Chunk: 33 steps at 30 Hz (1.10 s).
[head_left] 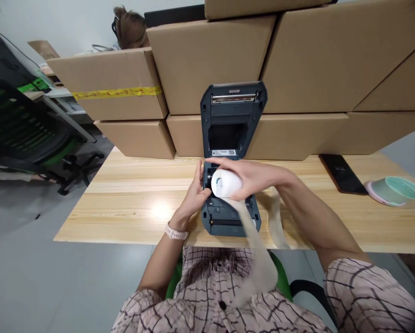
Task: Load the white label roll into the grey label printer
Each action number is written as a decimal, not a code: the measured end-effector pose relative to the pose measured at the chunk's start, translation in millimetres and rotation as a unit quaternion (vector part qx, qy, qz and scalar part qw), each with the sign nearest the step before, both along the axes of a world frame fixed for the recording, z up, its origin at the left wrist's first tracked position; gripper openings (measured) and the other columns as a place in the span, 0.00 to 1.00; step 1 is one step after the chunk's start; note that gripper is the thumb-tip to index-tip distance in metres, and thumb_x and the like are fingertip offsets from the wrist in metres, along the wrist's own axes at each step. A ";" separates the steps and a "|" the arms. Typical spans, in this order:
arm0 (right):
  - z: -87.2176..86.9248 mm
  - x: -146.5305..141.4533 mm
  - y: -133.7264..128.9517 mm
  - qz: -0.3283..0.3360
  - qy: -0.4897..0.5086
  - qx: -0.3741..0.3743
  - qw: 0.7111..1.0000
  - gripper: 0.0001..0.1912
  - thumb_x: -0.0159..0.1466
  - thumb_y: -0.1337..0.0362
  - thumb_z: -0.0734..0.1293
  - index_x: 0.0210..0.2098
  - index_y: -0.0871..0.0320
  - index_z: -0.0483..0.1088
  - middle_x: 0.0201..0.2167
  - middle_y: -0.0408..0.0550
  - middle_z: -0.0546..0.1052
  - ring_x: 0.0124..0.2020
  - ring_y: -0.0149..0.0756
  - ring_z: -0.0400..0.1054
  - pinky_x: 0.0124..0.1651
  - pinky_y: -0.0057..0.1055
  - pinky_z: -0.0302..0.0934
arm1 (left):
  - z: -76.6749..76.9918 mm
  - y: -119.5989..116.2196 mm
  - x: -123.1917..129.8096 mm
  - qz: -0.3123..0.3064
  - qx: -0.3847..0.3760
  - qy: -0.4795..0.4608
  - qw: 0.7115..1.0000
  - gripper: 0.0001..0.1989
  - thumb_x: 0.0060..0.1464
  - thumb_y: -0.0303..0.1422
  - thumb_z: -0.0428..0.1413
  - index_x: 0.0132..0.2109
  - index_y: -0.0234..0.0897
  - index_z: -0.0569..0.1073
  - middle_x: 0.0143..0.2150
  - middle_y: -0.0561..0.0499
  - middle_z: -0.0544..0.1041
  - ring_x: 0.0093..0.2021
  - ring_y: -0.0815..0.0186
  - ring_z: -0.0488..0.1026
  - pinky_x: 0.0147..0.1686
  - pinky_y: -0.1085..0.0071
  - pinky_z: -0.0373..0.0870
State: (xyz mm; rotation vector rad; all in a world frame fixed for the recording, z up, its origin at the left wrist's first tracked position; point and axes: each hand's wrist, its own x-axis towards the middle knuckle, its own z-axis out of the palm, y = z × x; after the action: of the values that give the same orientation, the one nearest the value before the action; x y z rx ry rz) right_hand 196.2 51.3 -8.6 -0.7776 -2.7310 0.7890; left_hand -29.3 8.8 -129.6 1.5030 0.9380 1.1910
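Observation:
A dark grey label printer (224,227) stands on the wooden table with its lid (240,113) swung up and back. My right hand (254,178) is wrapped round a white paper roll (223,184) above the printer's inner bay. From the roll a loose strip of paper (258,249) hangs over the table's front edge onto my lap. My left hand (195,194) lies along the printer's left side, thumb reaching inside beside the roll and fingers stretched out. A further pale strip (276,222) lies on the table to the right of the printer.
Stacked cardboard boxes (210,64) wall off the table's back, right behind the lid. On the right of the table (124,203) are a phone (342,173) and a green bowl (398,188). An office chair (30,125) is at the left; a person's head (131,27) shows behind the boxes.

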 end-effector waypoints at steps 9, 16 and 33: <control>4.9 96.7 16.8 -0.228 0.092 -0.001 0.969 0.59 0.52 0.46 0.77 0.76 0.46 0.48 0.57 0.52 0.76 0.49 0.51 0.75 0.52 0.47 0.72 | 7.3 -3.3 0.4 -0.011 -0.041 -0.010 0.999 0.51 0.53 0.26 0.56 0.79 0.44 0.41 0.81 0.47 0.46 0.80 0.55 0.46 0.78 0.54 0.42; -35.1 102.6 52.4 -0.264 0.015 0.013 0.964 0.56 0.52 0.57 0.76 0.75 0.55 0.52 0.57 0.59 0.76 0.52 0.57 0.75 0.54 0.54 0.70 | 6.5 -2.6 0.6 -0.009 -0.030 -0.017 0.999 0.50 0.53 0.25 0.57 0.78 0.45 0.44 0.80 0.47 0.48 0.79 0.55 0.47 0.78 0.54 0.43; -102.0 173.9 -23.1 -0.276 0.237 -0.301 0.881 0.34 0.61 0.50 0.77 0.64 0.44 0.68 0.66 0.56 0.73 0.62 0.55 0.72 0.55 0.57 0.73 | 11.8 -3.6 2.1 -0.005 -0.029 -0.020 0.999 0.47 0.52 0.24 0.57 0.76 0.45 0.52 0.80 0.48 0.51 0.79 0.54 0.47 0.78 0.52 0.42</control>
State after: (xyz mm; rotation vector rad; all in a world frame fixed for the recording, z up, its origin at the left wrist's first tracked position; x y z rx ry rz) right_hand 370.1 28.2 -110.6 -1.2024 -1.6929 1.4552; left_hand -27.1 5.2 -117.8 1.4312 0.9287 1.1739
